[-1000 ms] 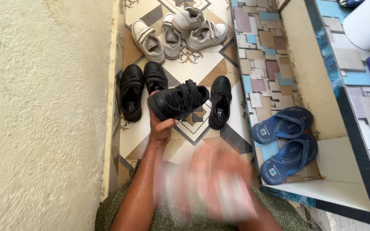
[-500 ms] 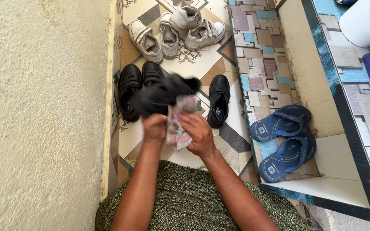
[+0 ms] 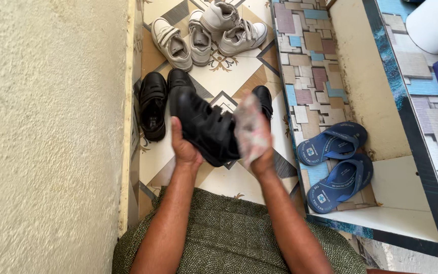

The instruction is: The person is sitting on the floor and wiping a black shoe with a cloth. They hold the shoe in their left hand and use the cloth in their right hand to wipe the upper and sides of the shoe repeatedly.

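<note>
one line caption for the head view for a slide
Left hand holds a black shoe while the right hand presses a pale cloth to it.

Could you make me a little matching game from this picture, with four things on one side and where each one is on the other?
Things:
1. black strap shoe
2. pale cloth
3. blue sandals
4. grey-white sneakers

Places:
A. piled at the far end of the patterned floor
B. held in the left hand
C. side by side on the floor to the right, by the cream step
D. in the right hand, pressed against the held shoe

Pairs: 1-B, 2-D, 3-C, 4-A
</note>
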